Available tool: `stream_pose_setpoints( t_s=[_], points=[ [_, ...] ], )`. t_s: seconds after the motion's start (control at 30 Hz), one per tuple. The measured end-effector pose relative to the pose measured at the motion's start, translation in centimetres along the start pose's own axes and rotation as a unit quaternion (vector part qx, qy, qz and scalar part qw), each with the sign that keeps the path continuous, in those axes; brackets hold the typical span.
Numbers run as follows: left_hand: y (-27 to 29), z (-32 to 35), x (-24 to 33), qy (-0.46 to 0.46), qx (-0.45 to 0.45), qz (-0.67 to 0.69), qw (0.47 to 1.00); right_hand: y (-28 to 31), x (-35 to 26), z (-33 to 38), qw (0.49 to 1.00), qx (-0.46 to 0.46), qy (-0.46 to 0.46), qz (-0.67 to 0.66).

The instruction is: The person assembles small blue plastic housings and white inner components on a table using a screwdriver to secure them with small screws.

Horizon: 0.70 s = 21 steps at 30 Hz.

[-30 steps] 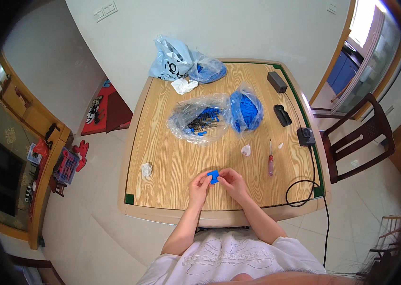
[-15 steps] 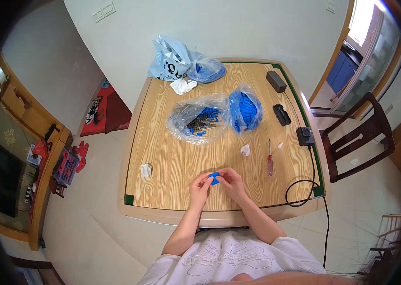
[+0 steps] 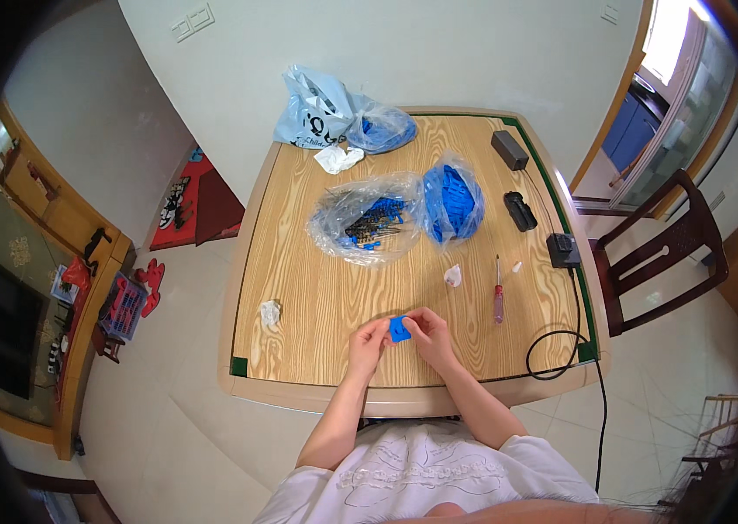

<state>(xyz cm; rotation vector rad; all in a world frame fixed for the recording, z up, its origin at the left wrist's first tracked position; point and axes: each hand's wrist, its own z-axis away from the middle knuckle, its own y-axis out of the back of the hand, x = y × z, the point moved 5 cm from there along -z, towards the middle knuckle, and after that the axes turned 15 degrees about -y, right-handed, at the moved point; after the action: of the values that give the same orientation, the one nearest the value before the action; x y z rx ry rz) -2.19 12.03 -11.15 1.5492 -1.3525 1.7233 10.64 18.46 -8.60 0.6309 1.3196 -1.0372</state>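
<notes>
Between my two hands, above the near middle of the table, is a small blue plastic piece (image 3: 400,329); its exact kind is too small to make out. My left hand (image 3: 369,341) pinches its left side with thumb and fingers. On the right side, my right hand (image 3: 427,334) grips it the same way. Beyond the hands lies an open clear plastic bag (image 3: 325,229) holding dark screw-like pieces and blue parts. Touching it on the right is a clear bag full of blue plastic parts (image 3: 452,203). A screwdriver (image 3: 498,301) with a reddish clear handle lies right of my hands.
Crumpled white scraps lie at left (image 3: 269,313) and near the middle (image 3: 453,276). Light-blue bag (image 3: 312,109) stands at the far left corner. Along the right edge are a dark box (image 3: 509,150), a black holder (image 3: 520,211), an adapter (image 3: 563,251) and a looped cable (image 3: 552,334).
The blue piece has been turned between my fingers, so a broader face of it now shows. Both hands stay in nearly the same place.
</notes>
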Motion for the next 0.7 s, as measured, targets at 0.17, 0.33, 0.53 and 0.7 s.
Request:
stream_pose_setpoints(
  t_s=[0.17,0.33,0.53,0.7],
  points=[
    [0.4,-0.2,-0.6,0.037,-0.012,0.08,0.996,0.0,-0.2,-0.1,1.0,0.014,-0.012,0.018],
    [-0.4,0.0,0.3,0.007,-0.027,-0.005,1.0,0.0,0.0,-0.2,0.999,0.001,-0.019,0.03],
    [-0.4,0.1,0.8,-0.007,-0.016,0.016,1.0,0.4,0.3,-0.5,1.0,0.005,-0.02,0.012],
    [0.2,0.1,0.1,-0.017,0.003,0.052,0.999,0.5,0.0,-0.7,0.998,0.009,-0.05,-0.042]
  ],
)
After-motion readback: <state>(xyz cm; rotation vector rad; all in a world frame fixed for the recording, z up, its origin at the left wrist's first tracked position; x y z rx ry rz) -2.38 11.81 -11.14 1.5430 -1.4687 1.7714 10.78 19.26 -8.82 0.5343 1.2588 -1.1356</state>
